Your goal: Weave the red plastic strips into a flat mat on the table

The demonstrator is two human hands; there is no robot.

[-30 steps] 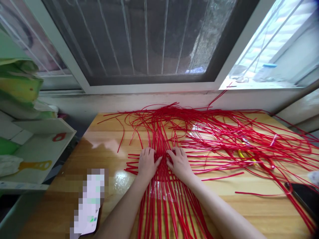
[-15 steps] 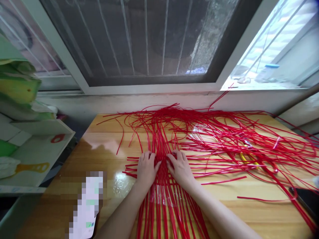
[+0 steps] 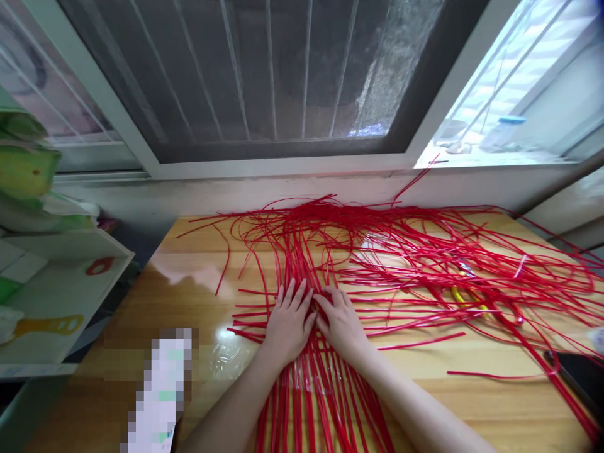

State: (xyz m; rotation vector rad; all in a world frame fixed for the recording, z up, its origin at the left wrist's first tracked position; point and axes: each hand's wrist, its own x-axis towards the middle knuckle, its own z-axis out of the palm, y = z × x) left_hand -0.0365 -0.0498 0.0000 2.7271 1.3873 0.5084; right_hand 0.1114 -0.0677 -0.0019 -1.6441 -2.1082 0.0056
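Long red plastic strips [image 3: 309, 415] run toward me and away, crossed by shorter sideways strips in a woven patch that my hands partly hide. Flat over the left part of this patch lies my left hand [image 3: 290, 324], its fingers stretched forward and apart. Close beside it, my right hand [image 3: 340, 322] has bent fingers, with thumb and index finger closed on strips near the middle; the exact strip is hidden. Clear tape [image 3: 306, 377] spans the lengthwise strips just below both hands.
A tangled heap of red strips [image 3: 415, 251] covers the table's back and right, over yellow-handled pliers [image 3: 460, 296]. A dark object [image 3: 578, 377] lies at the right edge, a blurred-out phone-like object [image 3: 158, 396] at left. Clear plastic [image 3: 229, 358] rests near my left forearm. Behind is a window [image 3: 264, 82].
My left hand has moved slightly right, toward my right hand, and its fingers have stretched out from a curled pose. My right hand stays nearly in place, its index finger reaching further left.
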